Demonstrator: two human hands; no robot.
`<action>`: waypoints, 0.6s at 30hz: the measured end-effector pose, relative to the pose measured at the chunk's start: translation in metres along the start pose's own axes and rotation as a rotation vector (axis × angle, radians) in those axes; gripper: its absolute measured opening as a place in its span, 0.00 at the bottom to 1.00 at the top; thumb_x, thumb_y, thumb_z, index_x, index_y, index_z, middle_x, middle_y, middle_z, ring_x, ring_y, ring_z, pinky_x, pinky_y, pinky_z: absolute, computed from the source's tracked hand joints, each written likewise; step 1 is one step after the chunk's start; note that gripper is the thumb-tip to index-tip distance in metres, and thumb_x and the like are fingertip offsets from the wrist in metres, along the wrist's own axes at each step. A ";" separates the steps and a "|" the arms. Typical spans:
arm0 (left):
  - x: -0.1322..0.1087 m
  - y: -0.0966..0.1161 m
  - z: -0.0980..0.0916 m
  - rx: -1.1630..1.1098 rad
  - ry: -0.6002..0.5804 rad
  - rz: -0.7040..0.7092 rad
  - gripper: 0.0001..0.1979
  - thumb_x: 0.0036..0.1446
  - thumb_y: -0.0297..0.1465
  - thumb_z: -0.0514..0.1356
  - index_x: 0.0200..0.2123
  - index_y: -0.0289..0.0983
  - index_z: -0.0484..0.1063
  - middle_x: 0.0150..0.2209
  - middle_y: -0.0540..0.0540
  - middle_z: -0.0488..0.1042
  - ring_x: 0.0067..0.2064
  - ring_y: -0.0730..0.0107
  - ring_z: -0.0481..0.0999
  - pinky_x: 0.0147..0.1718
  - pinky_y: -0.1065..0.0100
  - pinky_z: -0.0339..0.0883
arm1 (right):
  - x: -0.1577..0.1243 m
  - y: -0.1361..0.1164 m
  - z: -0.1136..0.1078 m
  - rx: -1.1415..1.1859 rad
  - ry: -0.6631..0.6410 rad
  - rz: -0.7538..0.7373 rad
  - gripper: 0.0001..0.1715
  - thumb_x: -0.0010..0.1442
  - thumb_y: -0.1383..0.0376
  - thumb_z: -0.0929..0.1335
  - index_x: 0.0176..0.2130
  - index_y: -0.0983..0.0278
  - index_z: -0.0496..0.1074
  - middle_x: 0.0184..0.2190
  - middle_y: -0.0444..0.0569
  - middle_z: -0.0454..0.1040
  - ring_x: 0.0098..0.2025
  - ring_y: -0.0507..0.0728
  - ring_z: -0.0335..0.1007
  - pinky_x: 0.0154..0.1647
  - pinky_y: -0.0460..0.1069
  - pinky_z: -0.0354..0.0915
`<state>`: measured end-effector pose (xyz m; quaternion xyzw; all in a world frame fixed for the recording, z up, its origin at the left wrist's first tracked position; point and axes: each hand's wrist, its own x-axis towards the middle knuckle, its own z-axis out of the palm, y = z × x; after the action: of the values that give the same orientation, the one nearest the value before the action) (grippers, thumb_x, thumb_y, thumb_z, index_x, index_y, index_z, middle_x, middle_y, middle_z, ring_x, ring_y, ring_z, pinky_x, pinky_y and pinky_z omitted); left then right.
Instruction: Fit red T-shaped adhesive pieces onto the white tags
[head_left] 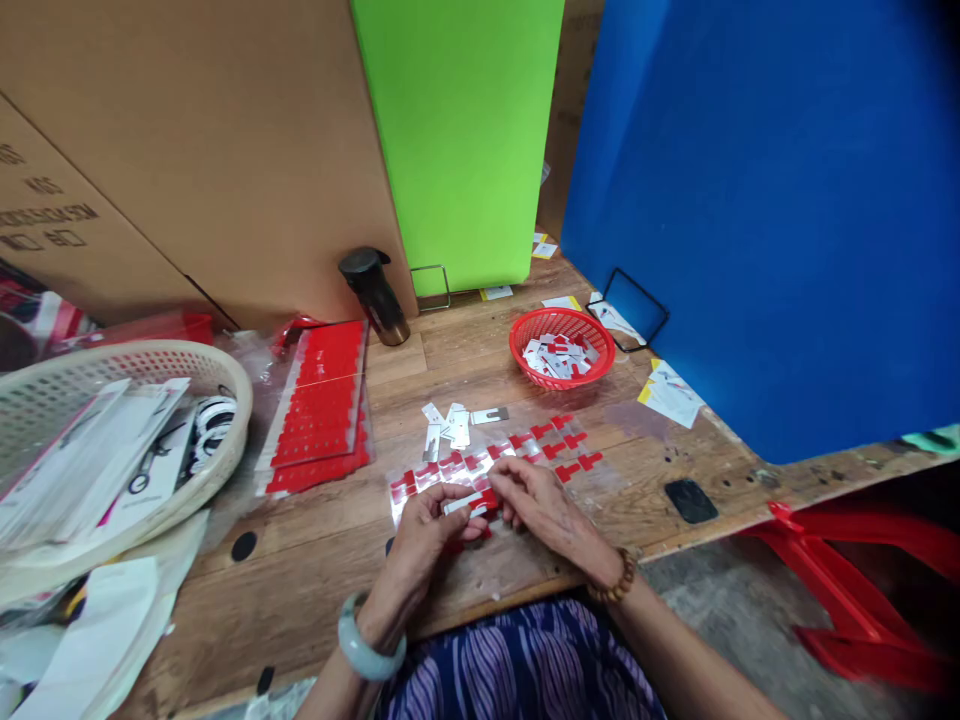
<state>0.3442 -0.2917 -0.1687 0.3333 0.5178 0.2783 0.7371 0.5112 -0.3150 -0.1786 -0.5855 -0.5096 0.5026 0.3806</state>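
Near the table's front edge, my left hand point(431, 530) pinches a small white tag point(460, 503). My right hand point(541, 505) is closed at the tag's right end, where a red piece point(486, 499) shows between the hands. Beneath and behind them lies a clear sheet with rows of red stickers point(520, 441). Several loose white tags point(457, 424) lie just past the sheet. Farther back, a red basket point(519, 368) holds many tags with red parts.
Stacked red sticker sheets point(319, 410) and a large pale basket point(238, 405) of packaged items are at left. A black bottle point(375, 297) stands behind. Green point(465, 140) and blue point(765, 220) panels rise at the back and right.
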 end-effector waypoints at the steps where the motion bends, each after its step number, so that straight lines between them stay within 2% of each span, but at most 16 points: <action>1: 0.000 0.000 0.001 0.005 -0.010 0.006 0.21 0.38 0.31 0.70 0.36 0.30 0.69 0.23 0.43 0.79 0.24 0.70 0.78 0.27 0.74 0.71 | 0.000 0.000 0.002 0.034 -0.060 0.030 0.11 0.60 0.60 0.62 0.33 0.64 0.68 0.19 0.40 0.66 0.19 0.48 0.63 0.20 0.43 0.59; 5: 0.000 0.000 0.003 -0.002 -0.073 -0.006 0.21 0.40 0.31 0.69 0.38 0.30 0.69 0.24 0.44 0.78 0.26 0.71 0.78 0.29 0.74 0.70 | 0.000 0.007 0.008 0.193 -0.155 0.144 0.13 0.57 0.57 0.65 0.31 0.65 0.67 0.16 0.39 0.66 0.14 0.46 0.58 0.14 0.41 0.54; 8: 0.002 -0.002 0.003 -0.061 -0.089 0.011 0.24 0.41 0.33 0.69 0.42 0.31 0.67 0.29 0.43 0.79 0.29 0.70 0.79 0.32 0.72 0.71 | 0.005 0.013 0.002 0.339 -0.145 0.196 0.17 0.54 0.54 0.68 0.28 0.66 0.67 0.15 0.40 0.69 0.13 0.46 0.60 0.12 0.40 0.54; 11: 0.007 -0.005 0.000 -0.110 -0.042 0.063 0.26 0.42 0.35 0.69 0.43 0.33 0.65 0.33 0.43 0.78 0.31 0.70 0.79 0.34 0.70 0.71 | 0.015 0.010 -0.018 0.599 0.057 0.155 0.16 0.49 0.56 0.72 0.29 0.65 0.67 0.18 0.41 0.71 0.15 0.46 0.64 0.15 0.40 0.59; 14: 0.013 -0.014 -0.003 -0.083 -0.031 0.053 0.24 0.43 0.37 0.69 0.41 0.32 0.66 0.34 0.43 0.77 0.32 0.71 0.78 0.35 0.70 0.71 | 0.030 0.000 -0.044 0.835 0.311 -0.014 0.16 0.48 0.57 0.73 0.32 0.63 0.69 0.24 0.42 0.74 0.22 0.46 0.68 0.22 0.41 0.65; 16: 0.017 -0.022 -0.006 -0.062 -0.038 0.042 0.24 0.42 0.38 0.69 0.40 0.32 0.67 0.33 0.44 0.76 0.33 0.71 0.78 0.35 0.70 0.70 | 0.043 -0.004 -0.055 0.751 0.386 -0.100 0.17 0.51 0.53 0.71 0.35 0.63 0.69 0.29 0.45 0.75 0.26 0.48 0.70 0.27 0.43 0.68; 18: 0.020 -0.030 -0.007 -0.057 -0.046 0.037 0.25 0.42 0.38 0.69 0.41 0.33 0.67 0.33 0.45 0.76 0.33 0.70 0.78 0.35 0.70 0.70 | 0.056 -0.002 -0.057 0.416 0.380 -0.136 0.19 0.56 0.51 0.66 0.39 0.63 0.69 0.32 0.47 0.75 0.28 0.50 0.71 0.29 0.46 0.68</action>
<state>0.3456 -0.2935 -0.2057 0.3281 0.4865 0.2989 0.7526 0.5654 -0.2556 -0.1759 -0.5430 -0.3532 0.4511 0.6139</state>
